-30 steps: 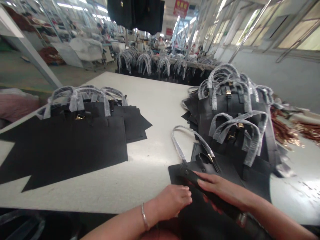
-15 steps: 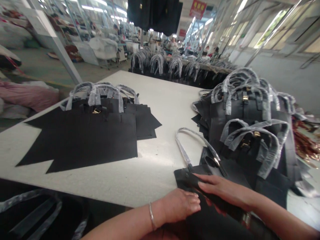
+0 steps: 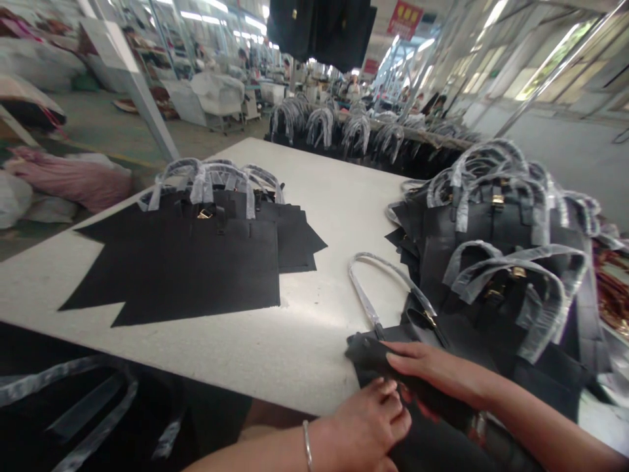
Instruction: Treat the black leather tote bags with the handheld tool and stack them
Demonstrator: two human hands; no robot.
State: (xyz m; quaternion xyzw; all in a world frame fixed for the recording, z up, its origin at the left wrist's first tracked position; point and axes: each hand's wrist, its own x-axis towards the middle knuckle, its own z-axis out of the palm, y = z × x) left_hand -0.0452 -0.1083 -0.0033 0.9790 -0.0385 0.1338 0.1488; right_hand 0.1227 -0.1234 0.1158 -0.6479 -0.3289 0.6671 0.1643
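Near the table's front edge, my right hand (image 3: 437,370) is wrapped round a folded part of a black bag panel (image 3: 368,354). My left hand (image 3: 376,423), with a bracelet at the wrist, is just left of it, fingers curled at the panel's edge; what they pinch is too small to make out. A plastic-wrapped handle (image 3: 361,288) stands up from the black piece beyond my hands. More black panels with wrapped handles and gold clasps (image 3: 518,271) are piled to the right.
Another stack of black panels (image 3: 206,262) lies at the left of the pale table (image 3: 324,183). A black piece with wrapped handles (image 3: 73,393) is at the lower left. A metal post (image 3: 142,92) rises at the table's left; black bags (image 3: 319,29) hang beyond.
My left hand has moved slightly down and right, with its fingers more curled. My right hand keeps its hold on the folded panel. The whole view has shifted a little.
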